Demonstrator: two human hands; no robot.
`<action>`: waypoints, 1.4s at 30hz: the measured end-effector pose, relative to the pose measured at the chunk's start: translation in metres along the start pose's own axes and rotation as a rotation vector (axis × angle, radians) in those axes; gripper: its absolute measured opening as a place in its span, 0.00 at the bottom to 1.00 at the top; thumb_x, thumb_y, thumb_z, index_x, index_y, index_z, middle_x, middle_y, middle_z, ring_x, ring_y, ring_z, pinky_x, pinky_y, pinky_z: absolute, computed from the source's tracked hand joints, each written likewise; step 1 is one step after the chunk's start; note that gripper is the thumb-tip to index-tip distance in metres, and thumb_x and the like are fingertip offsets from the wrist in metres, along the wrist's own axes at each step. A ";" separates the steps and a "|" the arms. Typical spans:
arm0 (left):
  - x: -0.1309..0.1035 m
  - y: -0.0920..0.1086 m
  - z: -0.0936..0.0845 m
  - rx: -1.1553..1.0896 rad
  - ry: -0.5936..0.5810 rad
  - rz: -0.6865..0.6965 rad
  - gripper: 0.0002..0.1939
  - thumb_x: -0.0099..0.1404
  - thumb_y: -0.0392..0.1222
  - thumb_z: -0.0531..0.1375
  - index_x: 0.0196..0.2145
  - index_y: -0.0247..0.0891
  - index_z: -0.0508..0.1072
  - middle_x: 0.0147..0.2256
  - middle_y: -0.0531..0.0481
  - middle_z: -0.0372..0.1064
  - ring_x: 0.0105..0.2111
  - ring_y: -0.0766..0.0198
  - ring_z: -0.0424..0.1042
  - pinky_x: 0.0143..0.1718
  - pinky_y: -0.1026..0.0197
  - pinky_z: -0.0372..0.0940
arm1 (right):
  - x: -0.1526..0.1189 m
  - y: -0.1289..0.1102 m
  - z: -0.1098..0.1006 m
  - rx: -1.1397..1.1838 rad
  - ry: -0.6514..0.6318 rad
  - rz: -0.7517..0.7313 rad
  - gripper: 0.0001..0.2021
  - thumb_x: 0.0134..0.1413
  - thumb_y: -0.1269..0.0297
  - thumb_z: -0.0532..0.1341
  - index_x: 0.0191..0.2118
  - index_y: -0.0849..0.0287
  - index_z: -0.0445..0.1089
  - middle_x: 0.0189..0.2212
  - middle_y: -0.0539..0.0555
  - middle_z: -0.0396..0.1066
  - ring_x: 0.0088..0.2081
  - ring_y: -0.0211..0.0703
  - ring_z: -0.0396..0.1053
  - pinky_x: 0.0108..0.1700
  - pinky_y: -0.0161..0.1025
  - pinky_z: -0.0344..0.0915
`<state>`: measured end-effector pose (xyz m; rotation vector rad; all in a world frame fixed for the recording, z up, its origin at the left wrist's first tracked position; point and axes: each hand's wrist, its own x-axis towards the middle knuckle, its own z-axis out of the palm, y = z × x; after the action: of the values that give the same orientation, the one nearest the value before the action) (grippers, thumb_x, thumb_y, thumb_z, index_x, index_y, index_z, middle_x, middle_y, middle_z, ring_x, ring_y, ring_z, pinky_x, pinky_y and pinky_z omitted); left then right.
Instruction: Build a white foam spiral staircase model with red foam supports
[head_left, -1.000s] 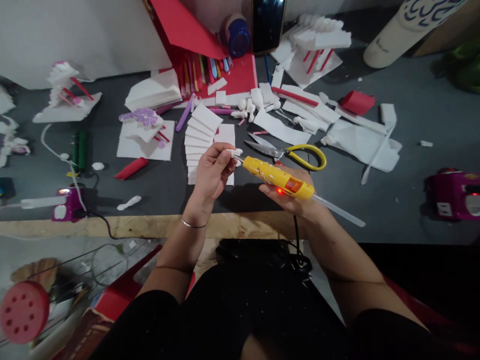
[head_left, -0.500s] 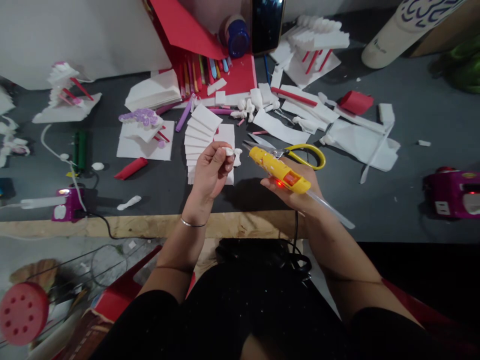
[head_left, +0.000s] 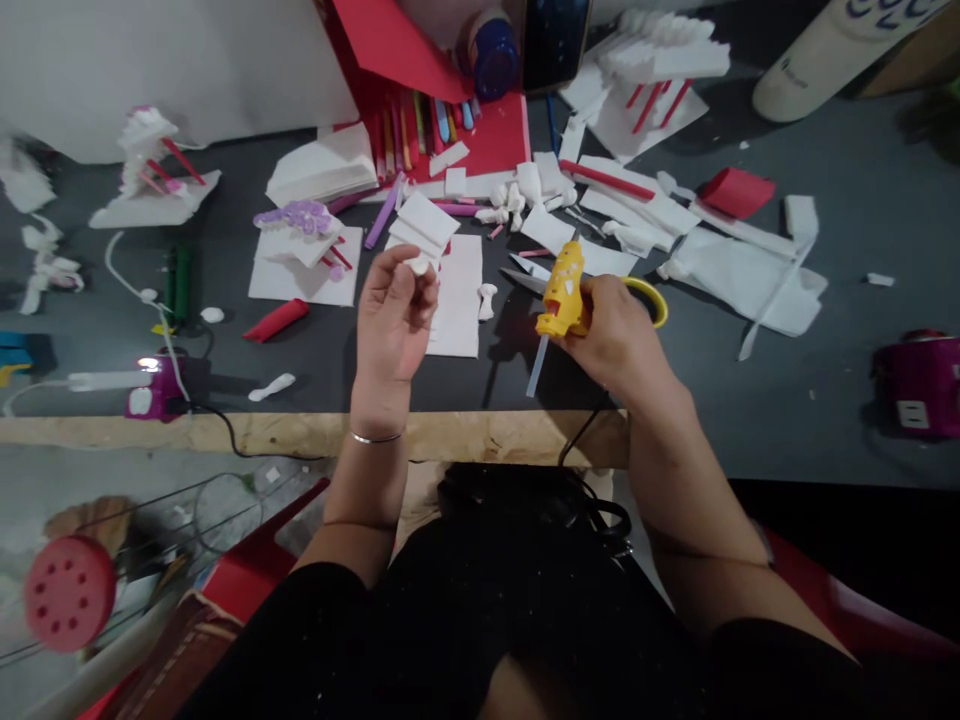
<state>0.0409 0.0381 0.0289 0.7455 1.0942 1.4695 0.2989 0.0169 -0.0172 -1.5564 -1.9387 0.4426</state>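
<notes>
Between the thumb and fingers of my left hand is a small white piece, perhaps foam or twisted paper. Wrapped round a yellow hot glue gun is my right hand; the gun points away from me and a clear glue stick juts from its back. Yellow-handled scissors lie open on the table, partly behind that hand. A bow-shaped white piece rests beside the flat white sheet. Fanned white strips overlap the sheet and are partly hidden by my left hand.
Small white models on red sticks stand at left and back right; a purple-topped model is nearer. Markers, a phone and a bottle line the back. Paper scraps spread at right.
My left hand has moved left and up with the white piece. My right hand has turned the glue gun from pointing left to pointing away from me. The view has shifted slightly.
</notes>
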 end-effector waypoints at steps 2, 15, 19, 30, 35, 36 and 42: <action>0.000 0.008 -0.012 0.042 0.018 0.063 0.07 0.68 0.45 0.71 0.36 0.44 0.78 0.28 0.57 0.74 0.23 0.75 0.70 0.21 0.73 0.60 | 0.000 -0.002 0.001 -0.010 -0.014 -0.027 0.15 0.55 0.56 0.68 0.44 0.54 0.65 0.40 0.60 0.72 0.40 0.54 0.72 0.40 0.50 0.68; -0.024 0.001 -0.088 0.507 0.116 0.186 0.09 0.57 0.37 0.74 0.33 0.39 0.78 0.25 0.56 0.72 0.23 0.72 0.69 0.23 0.70 0.60 | -0.009 -0.025 0.006 0.069 -0.247 -0.224 0.17 0.45 0.72 0.62 0.44 0.55 0.68 0.41 0.58 0.72 0.42 0.53 0.72 0.40 0.48 0.70; -0.029 -0.003 -0.098 0.643 0.120 0.216 0.06 0.58 0.34 0.73 0.33 0.39 0.80 0.28 0.55 0.73 0.27 0.70 0.71 0.30 0.69 0.63 | -0.010 -0.014 0.007 0.012 -0.245 -0.278 0.19 0.42 0.73 0.63 0.44 0.56 0.69 0.41 0.60 0.72 0.42 0.54 0.73 0.39 0.49 0.70; -0.033 -0.015 -0.111 1.180 -0.027 0.408 0.05 0.68 0.37 0.67 0.42 0.41 0.81 0.39 0.50 0.78 0.37 0.64 0.75 0.38 0.63 0.69 | -0.006 -0.003 0.004 -0.127 -0.266 -0.330 0.15 0.53 0.64 0.57 0.46 0.63 0.69 0.42 0.66 0.73 0.45 0.61 0.73 0.44 0.53 0.73; -0.035 -0.016 -0.113 1.179 -0.051 0.477 0.04 0.70 0.38 0.66 0.43 0.41 0.80 0.39 0.49 0.79 0.37 0.64 0.76 0.36 0.65 0.69 | -0.006 -0.006 0.001 -0.128 -0.264 -0.347 0.15 0.57 0.63 0.57 0.48 0.62 0.69 0.43 0.67 0.72 0.46 0.61 0.72 0.48 0.54 0.73; -0.036 -0.016 -0.113 1.174 -0.056 0.490 0.05 0.70 0.38 0.66 0.43 0.41 0.80 0.39 0.49 0.79 0.37 0.65 0.76 0.35 0.65 0.69 | -0.006 -0.007 0.001 -0.136 -0.265 -0.346 0.15 0.57 0.63 0.57 0.48 0.63 0.69 0.43 0.67 0.72 0.46 0.61 0.72 0.49 0.54 0.73; -0.042 -0.019 -0.117 1.232 -0.084 0.499 0.05 0.70 0.37 0.65 0.43 0.40 0.81 0.40 0.49 0.80 0.37 0.64 0.77 0.36 0.65 0.71 | -0.007 -0.009 -0.002 -0.201 -0.348 -0.325 0.15 0.62 0.63 0.58 0.52 0.65 0.69 0.47 0.70 0.72 0.50 0.61 0.71 0.53 0.55 0.71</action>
<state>-0.0482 -0.0301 -0.0273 2.0175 1.8160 0.9862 0.2947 0.0079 -0.0119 -1.3077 -2.5209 0.4089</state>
